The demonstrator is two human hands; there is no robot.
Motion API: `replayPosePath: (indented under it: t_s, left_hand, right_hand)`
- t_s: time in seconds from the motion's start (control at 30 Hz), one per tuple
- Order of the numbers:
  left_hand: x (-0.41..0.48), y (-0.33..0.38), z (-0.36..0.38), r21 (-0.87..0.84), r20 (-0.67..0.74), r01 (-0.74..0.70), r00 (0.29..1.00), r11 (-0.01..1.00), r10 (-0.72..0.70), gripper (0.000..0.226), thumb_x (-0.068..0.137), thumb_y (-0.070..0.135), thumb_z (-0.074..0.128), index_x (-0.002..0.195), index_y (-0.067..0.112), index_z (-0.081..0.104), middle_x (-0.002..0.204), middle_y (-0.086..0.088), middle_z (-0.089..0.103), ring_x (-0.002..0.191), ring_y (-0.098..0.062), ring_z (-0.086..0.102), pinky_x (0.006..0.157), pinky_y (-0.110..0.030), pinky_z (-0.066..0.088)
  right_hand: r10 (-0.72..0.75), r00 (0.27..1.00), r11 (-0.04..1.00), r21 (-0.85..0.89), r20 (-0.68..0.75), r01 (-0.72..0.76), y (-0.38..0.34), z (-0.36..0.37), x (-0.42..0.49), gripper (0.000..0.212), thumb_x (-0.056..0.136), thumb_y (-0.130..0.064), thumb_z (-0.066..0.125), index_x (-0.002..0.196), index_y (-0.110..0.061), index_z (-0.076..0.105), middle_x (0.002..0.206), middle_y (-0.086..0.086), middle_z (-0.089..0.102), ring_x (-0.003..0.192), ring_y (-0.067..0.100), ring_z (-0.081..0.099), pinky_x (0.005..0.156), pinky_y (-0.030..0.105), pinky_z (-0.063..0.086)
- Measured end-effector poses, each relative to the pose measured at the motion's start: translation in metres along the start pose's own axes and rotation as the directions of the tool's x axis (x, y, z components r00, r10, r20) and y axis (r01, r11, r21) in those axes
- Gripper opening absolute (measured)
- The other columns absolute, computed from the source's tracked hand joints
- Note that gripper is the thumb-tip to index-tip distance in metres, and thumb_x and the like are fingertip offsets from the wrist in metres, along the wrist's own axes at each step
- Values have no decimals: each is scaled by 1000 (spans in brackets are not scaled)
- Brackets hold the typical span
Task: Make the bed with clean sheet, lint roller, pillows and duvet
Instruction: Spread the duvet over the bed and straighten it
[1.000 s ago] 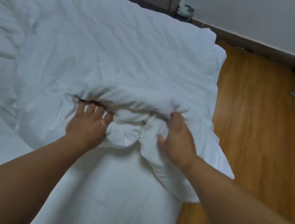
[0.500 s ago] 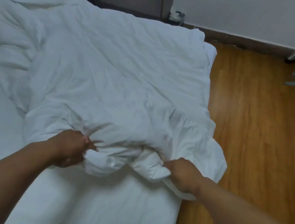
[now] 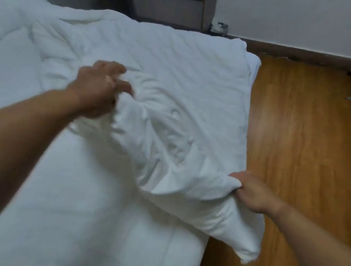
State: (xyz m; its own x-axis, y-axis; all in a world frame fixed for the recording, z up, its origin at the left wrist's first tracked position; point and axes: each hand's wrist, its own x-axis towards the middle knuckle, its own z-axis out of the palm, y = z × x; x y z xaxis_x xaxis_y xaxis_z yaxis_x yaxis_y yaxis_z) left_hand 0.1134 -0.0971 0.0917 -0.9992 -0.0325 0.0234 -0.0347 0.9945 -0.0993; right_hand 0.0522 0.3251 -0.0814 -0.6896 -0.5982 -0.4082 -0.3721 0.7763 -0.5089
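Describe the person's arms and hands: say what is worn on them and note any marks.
The left arm and right arm are bare to the frame edge, and no sleeves show. The left hand and right hand wear no gloves, and no watch, bracelet or ring is visible. The left hand is motion-blurred, so small details on its fingers cannot be told.

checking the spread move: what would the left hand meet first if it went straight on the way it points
The left hand points towards the far right; the crumpled white duvet, bunched right against it, comes first, though blur leaves depth unclear.
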Motion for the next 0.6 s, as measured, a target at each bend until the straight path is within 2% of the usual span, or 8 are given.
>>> replayPosePath:
  t_s: [0.07,0.1,0.17,0.23,0.37,0.43,0.53,0.6]
  left_hand:
    - [6,32,53,-25,35,98,995,995,-97,61,85,32,67,142,40,48,159,-12,27,145,-37,23,111,-62,27]
    - [10,48,81,-21,90,138,987,990,-135,67,89,43,63,150,40,35,162,-11,18,148,-36,14,114,-61,21]
    - [21,74,131,-23,141,140,981,990,-136,80,87,60,59,155,40,22,164,-12,12,150,-36,8,116,-59,14]
    - [34,92,161,-53,133,76,989,996,-68,85,83,69,55,155,38,21,161,-13,18,148,-38,13,115,-58,15]
    - [54,78,193,-199,47,-151,985,968,164,100,72,60,75,154,35,24,156,-17,29,144,-40,23,116,-59,23]
    - [54,55,207,-72,93,-243,964,967,249,120,59,61,84,155,35,18,159,-16,26,146,-43,21,115,-62,20]
    - [44,27,229,66,137,-131,983,989,121,128,55,57,87,157,37,11,159,-19,25,146,-45,21,109,-69,17]
    - [35,20,248,64,164,-7,987,998,-3,121,65,43,86,157,41,8,155,-21,27,142,-44,28,107,-67,25]
  right_hand:
    - [242,919,969,23,-312,-247,-2,28,7,37,87,-29,42,120,-27,58,119,2,52,108,29,56,87,39,48]
    - [270,887,962,144,-375,-232,-15,42,8,45,87,-24,47,131,-23,53,125,5,48,108,29,55,87,37,48]
    - [164,940,933,357,-300,-48,-55,64,13,65,82,-20,56,146,-23,42,138,2,45,119,21,52,99,31,45]
    - [-11,995,934,354,-102,47,-82,90,31,86,81,-36,64,156,-33,23,155,-5,31,140,12,34,115,27,33]
    - [142,990,965,219,14,-141,-63,128,91,115,69,-71,67,154,-44,-7,163,-11,8,152,21,8,115,58,30]
    - [190,979,976,92,74,-197,-47,137,114,123,68,-73,70,153,-41,-14,164,-10,-3,153,25,-3,113,66,26]
    - [172,982,980,-111,78,-163,-36,152,135,125,71,-67,75,155,-34,-12,163,-2,-5,153,30,-7,111,67,27]
    - [144,990,975,-169,1,-141,-32,165,138,117,69,-59,82,154,-29,8,156,8,14,149,34,11,101,64,43]
